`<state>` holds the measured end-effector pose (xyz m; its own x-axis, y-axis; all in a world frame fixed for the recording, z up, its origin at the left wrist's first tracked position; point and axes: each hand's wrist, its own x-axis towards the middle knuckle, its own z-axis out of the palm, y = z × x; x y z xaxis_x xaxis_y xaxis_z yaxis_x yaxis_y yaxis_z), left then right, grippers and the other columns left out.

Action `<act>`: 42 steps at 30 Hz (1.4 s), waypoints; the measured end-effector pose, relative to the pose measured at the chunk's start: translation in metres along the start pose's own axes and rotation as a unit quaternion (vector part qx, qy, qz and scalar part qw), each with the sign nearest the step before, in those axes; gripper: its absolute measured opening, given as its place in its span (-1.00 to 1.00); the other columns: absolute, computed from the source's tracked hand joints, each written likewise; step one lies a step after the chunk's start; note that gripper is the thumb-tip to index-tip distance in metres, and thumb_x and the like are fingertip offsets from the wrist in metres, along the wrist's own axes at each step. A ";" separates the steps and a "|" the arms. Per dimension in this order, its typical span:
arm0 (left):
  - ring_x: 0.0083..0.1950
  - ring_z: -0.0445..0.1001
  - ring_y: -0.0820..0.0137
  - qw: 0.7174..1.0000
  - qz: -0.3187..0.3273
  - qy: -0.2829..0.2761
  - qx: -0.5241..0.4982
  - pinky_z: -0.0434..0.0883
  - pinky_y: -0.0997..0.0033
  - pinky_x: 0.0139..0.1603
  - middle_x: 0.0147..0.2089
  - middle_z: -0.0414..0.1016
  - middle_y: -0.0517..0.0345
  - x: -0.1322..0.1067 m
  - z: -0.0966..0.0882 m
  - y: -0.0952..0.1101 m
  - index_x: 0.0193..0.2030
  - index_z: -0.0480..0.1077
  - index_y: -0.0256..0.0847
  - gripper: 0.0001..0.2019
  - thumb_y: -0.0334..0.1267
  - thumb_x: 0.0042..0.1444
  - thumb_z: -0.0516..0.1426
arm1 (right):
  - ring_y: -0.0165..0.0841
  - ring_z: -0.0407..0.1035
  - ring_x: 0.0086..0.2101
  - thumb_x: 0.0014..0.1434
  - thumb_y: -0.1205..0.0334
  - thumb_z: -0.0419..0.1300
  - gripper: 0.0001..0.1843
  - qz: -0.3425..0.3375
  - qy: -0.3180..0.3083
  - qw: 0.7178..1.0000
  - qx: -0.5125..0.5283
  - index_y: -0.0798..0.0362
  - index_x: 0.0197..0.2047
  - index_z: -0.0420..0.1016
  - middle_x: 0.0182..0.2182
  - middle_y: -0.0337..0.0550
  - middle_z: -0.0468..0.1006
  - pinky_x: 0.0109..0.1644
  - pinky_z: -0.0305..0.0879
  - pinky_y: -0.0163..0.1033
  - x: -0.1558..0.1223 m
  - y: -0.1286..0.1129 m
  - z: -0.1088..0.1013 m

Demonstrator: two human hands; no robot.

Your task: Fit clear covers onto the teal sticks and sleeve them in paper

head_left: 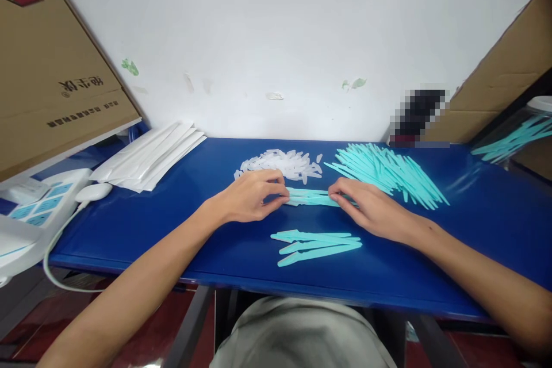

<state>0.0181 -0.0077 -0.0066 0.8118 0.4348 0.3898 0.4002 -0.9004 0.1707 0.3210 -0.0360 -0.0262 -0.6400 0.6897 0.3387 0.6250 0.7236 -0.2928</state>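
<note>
Between my hands lie several turquoise eyebrow razors (311, 196), side by side just above the blue table. My left hand (257, 194) pinches their left end, where a whitish cap seems to cover the tip. At the handle end, the fingertips of my right hand (366, 205) are closed on the razors. Nearer to me, a few loose eyebrow razors (317, 248) rest with their blades pointing left. Behind my left hand is a heap of translucent white caps (280, 162). A large pile of turquoise razors (383, 169) spreads behind my right hand.
The blue table (142, 230) meets a white wall. White paper sleeves (149, 158) and a white device with a cable (52, 201) are on the left. Cardboard (56, 63) stands at the left. A clear jar (513, 132) with turquoise sticks is at the right.
</note>
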 end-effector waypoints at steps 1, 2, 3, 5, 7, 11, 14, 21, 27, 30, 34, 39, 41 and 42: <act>-0.22 0.46 0.36 1.000 0.002 0.003 -0.006 0.33 0.41 -0.23 -0.20 0.51 0.03 0.000 0.002 0.000 -0.17 0.55 -0.26 -0.75 -0.27 0.41 0.05 | -0.31 0.40 -0.31 0.49 0.18 -0.07 -0.80 0.003 0.001 1.000 0.009 0.00 -0.12 0.34 -0.25 -0.12 0.51 -0.19 0.29 -0.19 -0.001 0.001 0.001; -0.22 0.47 0.36 1.000 0.003 0.007 -0.013 0.34 0.40 -0.21 -0.20 0.51 0.03 0.000 0.005 -0.001 -0.17 0.53 -0.27 -0.74 -0.27 0.43 0.04 | -0.32 0.39 -0.31 0.49 0.18 -0.07 -0.80 0.004 0.002 1.000 0.016 -0.01 -0.12 0.33 -0.25 -0.13 0.50 -0.20 0.29 -0.20 -0.001 0.002 0.002; -0.21 0.47 0.36 1.000 0.003 0.011 -0.021 0.34 0.41 -0.20 -0.20 0.52 0.02 0.000 0.007 -0.001 -0.16 0.52 -0.27 -0.73 -0.27 0.44 0.02 | -0.33 0.39 -0.31 0.49 0.18 -0.07 -0.81 0.003 0.003 1.000 0.020 -0.01 -0.12 0.32 -0.25 -0.14 0.49 -0.20 0.29 -0.21 -0.002 0.003 0.003; -0.22 0.48 0.36 0.999 0.004 0.019 -0.031 0.33 0.42 -0.19 -0.20 0.53 0.02 0.001 0.012 -0.003 -0.13 0.51 -0.27 -0.72 -0.26 0.47 -0.01 | -0.34 0.39 -0.31 0.49 0.19 -0.07 -0.81 0.000 0.005 1.000 0.022 -0.01 -0.13 0.32 -0.25 -0.15 0.49 -0.20 0.30 -0.22 -0.003 0.005 0.003; -0.21 0.48 0.37 0.999 0.003 0.019 -0.029 0.32 0.42 -0.20 -0.20 0.54 0.03 0.001 0.015 -0.005 -0.11 0.51 -0.26 -0.71 -0.25 0.48 -0.02 | -0.34 0.40 -0.29 0.48 0.20 -0.06 -0.81 -0.010 0.010 1.000 0.017 0.00 -0.13 0.34 -0.24 -0.14 0.49 -0.18 0.31 -0.22 -0.004 0.005 0.003; -0.17 0.48 0.33 0.999 -0.032 -0.003 0.024 0.26 0.37 -0.16 -0.19 0.54 0.06 0.001 0.013 -0.013 -0.08 0.53 -0.23 -0.70 -0.16 0.47 0.01 | -0.29 0.43 -0.25 0.47 0.21 -0.02 -0.78 -0.029 0.019 0.999 -0.035 0.04 -0.13 0.43 -0.23 -0.08 0.53 -0.16 0.33 -0.18 -0.002 0.002 0.003; -0.20 0.47 0.33 0.993 -0.085 -0.010 0.077 0.17 0.31 -0.13 -0.20 0.55 0.10 0.000 0.009 -0.020 -0.03 0.54 -0.18 -0.69 -0.14 0.48 -0.01 | -0.25 0.43 -0.27 0.45 0.20 0.02 -0.74 -0.052 0.022 0.995 -0.088 0.06 -0.16 0.51 -0.26 -0.06 0.55 -0.21 0.32 -0.16 -0.001 -0.001 0.004; -0.36 0.44 0.39 0.986 -0.151 0.008 0.077 0.15 0.26 -0.10 -0.36 0.55 0.22 -0.002 0.010 -0.027 -0.11 0.55 -0.18 -0.78 -0.22 0.34 0.07 | -0.27 0.43 -0.29 0.43 0.21 0.05 -0.72 -0.073 0.027 0.992 -0.098 0.08 -0.11 0.58 -0.27 -0.05 0.55 -0.25 0.29 -0.19 -0.002 -0.002 0.005; -0.37 0.43 0.34 0.974 -0.191 0.049 0.113 0.25 0.27 -0.15 -0.35 0.57 0.15 -0.001 0.012 -0.027 -0.15 0.57 -0.22 -0.77 -0.22 0.27 0.09 | -0.31 0.41 -0.34 0.36 0.14 0.17 -0.77 -0.110 -0.028 0.993 -0.041 0.06 -0.16 0.62 -0.33 -0.10 0.53 -0.22 0.26 -0.18 -0.005 -0.015 -0.004; -0.28 0.42 0.29 0.974 -0.177 0.043 0.138 0.22 0.22 -0.14 -0.32 0.58 0.09 0.000 0.012 -0.026 -0.30 0.55 -0.22 -0.72 -0.19 0.31 0.07 | -0.31 0.42 -0.34 0.32 0.07 0.23 -0.76 -0.102 -0.079 0.991 -0.016 0.02 -0.17 0.65 -0.32 -0.12 0.54 -0.19 0.26 -0.17 -0.006 -0.020 -0.004; -0.22 0.40 0.25 0.976 -0.176 0.034 0.123 0.19 0.16 -0.06 -0.40 0.55 0.09 0.003 0.012 -0.025 -0.47 0.46 -0.23 -0.61 -0.13 0.35 0.04 | -0.34 0.43 -0.34 0.32 0.13 0.23 -0.80 -0.090 -0.114 0.989 0.021 0.00 -0.16 0.67 -0.32 -0.16 0.55 -0.16 0.26 -0.19 -0.006 -0.022 -0.001; -0.34 0.47 0.31 0.977 -0.177 0.009 0.118 0.27 0.20 -0.08 -0.43 0.58 0.13 0.003 0.013 -0.028 -0.10 0.58 -0.24 -0.66 -0.18 0.38 -0.01 | -0.37 0.38 -0.41 0.37 0.26 0.14 -0.75 -0.113 -0.077 0.991 -0.003 0.03 -0.24 0.65 -0.42 -0.19 0.52 -0.22 0.20 -0.20 -0.004 -0.020 0.003; -0.36 0.51 0.29 0.972 -0.185 0.008 0.145 0.31 0.25 -0.16 -0.42 0.60 0.14 0.002 0.013 -0.030 0.11 0.53 -0.21 -0.64 -0.17 0.37 0.01 | -0.38 0.36 -0.43 0.38 0.30 0.11 -0.74 -0.126 -0.052 0.991 -0.013 0.05 -0.26 0.63 -0.46 -0.20 0.51 -0.23 0.19 -0.21 -0.003 -0.018 0.004; -0.34 0.53 0.28 0.969 -0.186 0.004 0.159 0.30 0.28 -0.22 -0.39 0.61 0.14 0.001 0.013 -0.030 0.15 0.52 -0.19 -0.63 -0.16 0.37 0.01 | -0.38 0.35 -0.44 0.38 0.31 0.11 -0.74 -0.130 -0.041 0.991 -0.016 0.05 -0.26 0.61 -0.47 -0.21 0.50 -0.23 0.19 -0.22 -0.003 -0.018 0.005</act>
<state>0.0121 0.0200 -0.0227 0.5826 0.7277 0.3620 0.7772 -0.6291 0.0139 0.3097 -0.0506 -0.0263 -0.8142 0.4813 0.3247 0.4474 0.8766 -0.1773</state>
